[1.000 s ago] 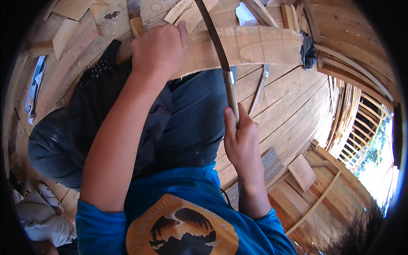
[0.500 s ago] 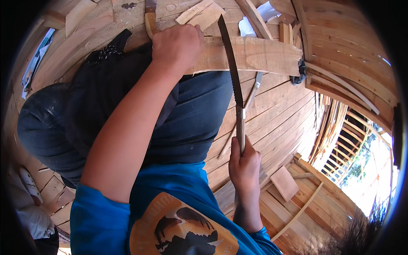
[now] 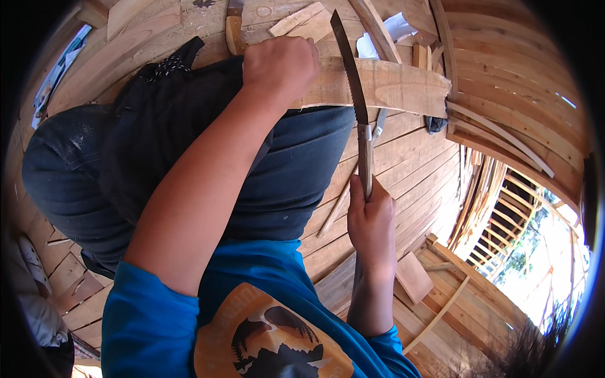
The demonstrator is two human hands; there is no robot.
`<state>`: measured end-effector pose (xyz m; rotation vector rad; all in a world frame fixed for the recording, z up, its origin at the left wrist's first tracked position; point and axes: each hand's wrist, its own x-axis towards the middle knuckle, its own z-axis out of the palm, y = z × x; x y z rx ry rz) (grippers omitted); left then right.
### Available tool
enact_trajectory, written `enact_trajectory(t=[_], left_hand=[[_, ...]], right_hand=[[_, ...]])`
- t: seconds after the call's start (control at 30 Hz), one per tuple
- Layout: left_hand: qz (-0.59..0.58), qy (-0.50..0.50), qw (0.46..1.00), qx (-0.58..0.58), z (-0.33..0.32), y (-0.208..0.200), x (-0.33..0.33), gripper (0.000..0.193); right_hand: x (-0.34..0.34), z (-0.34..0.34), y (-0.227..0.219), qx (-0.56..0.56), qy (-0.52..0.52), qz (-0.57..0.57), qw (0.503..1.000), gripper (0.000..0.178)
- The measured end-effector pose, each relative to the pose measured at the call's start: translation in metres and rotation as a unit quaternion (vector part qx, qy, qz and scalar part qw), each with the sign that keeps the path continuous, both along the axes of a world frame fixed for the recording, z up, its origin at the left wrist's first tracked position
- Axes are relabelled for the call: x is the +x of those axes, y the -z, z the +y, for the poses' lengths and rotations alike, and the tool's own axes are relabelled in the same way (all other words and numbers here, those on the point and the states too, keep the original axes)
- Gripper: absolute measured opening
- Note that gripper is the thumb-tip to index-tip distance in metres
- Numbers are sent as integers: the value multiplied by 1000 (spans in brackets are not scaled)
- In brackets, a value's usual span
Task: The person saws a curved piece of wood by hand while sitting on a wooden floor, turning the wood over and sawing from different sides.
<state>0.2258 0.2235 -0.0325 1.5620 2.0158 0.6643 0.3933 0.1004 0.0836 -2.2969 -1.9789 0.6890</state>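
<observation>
My left hand (image 3: 280, 68) is closed over the left part of a light wooden board (image 3: 406, 87), its fingers curled round the far edge and partly hidden. The board lies crosswise by my bent leg, with a rough right end. In my right hand (image 3: 373, 220) is the wooden handle of a hand saw (image 3: 350, 68). Its long, dark toothed blade points away from me and crosses the board's middle. From this angle I cannot tell how deep the teeth sit in the wood.
A wooden-handled tool (image 3: 234, 31) lies beyond my left hand. Offcuts (image 3: 302, 22), white paper (image 3: 396, 28) and a black plastic bag (image 3: 435, 124) surround the board. Another tool (image 3: 380, 121) rests on the plank floor behind the saw. Part of another person (image 3: 38, 309) shows at lower left.
My right hand has pushed the saw forward, away from me, so its handle is nearer the board. My left hand keeps its grip on the board; the whole view has shifted slightly.
</observation>
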Motion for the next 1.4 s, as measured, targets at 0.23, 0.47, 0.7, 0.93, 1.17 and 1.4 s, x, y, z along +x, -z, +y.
enact_trajectory(t=[0.23,0.47,0.7,0.93,1.17,1.4], left_hand=[[-13,-18,1000,21,5,15,-6,50],[2,-11,1000,-4,4,5,-2,50],[-15,14,999,37,-2,5,9,46],[-43,-23,999,-3,0,7,-5,51],[-41,-49,991,-121,10,5,-50,67],[-647,63,731,-207,12,25,-64,62]], right_hand=[[10,-10,2,-3,-1,-19,1000,26],[-6,6,16,16,-4,16,1000,25],[6,-4,-5,-14,8,5,1000,29],[-2,12,38,56,-22,31,998,30],[52,-27,-23,26,166,127,978,38],[36,22,-16,84,174,365,911,31]])
